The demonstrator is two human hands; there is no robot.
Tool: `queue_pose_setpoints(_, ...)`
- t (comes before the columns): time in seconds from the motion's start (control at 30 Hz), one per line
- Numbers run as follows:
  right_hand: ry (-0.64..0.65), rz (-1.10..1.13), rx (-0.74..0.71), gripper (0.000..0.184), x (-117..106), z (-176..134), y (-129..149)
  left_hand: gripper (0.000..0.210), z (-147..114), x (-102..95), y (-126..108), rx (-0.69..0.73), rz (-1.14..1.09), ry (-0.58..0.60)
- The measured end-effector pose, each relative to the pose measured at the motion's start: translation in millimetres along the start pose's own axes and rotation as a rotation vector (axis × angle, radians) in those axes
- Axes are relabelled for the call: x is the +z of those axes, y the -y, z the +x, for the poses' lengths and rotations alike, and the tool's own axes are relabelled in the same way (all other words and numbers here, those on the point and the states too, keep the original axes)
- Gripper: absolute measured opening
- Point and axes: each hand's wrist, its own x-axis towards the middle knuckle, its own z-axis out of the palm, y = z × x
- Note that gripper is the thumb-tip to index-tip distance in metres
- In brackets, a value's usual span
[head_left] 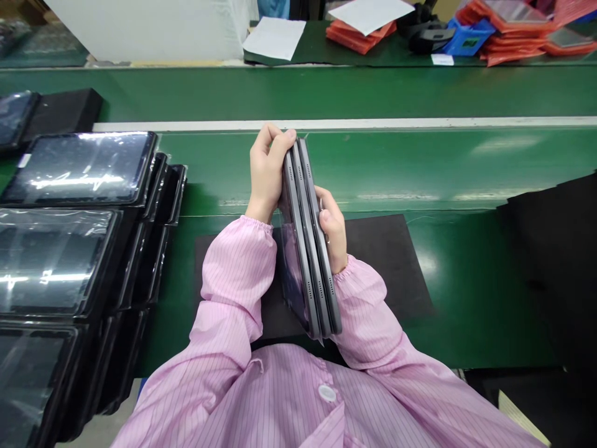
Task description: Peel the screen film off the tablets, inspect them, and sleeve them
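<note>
Grey tablets (311,249), 3 pcs, on edge side by side btwn both hands, over black mat (387,267) on green surface (471,267). L hand (267,169): fingers gripping far end. R hand (334,231): fingers grasping R side, partly hidden. Film-wrapped tablets (79,168) stacked at L; black sheets (555,249) at R.
</note>
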Motion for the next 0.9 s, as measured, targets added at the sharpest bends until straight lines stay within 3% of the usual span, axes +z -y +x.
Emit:
queue_pose_setpoints(0.4,-0.01,0.011,0.009,0.051,0,1,-1,0.03,0,-0.8,5,0.032,0.004,0.012)
queue_pose_setpoints(0.9,-0.03,0.077,0.051,0.039,-1,2,-1,0.035,0,-2.5,13,-0.045,-0.005,0.023)
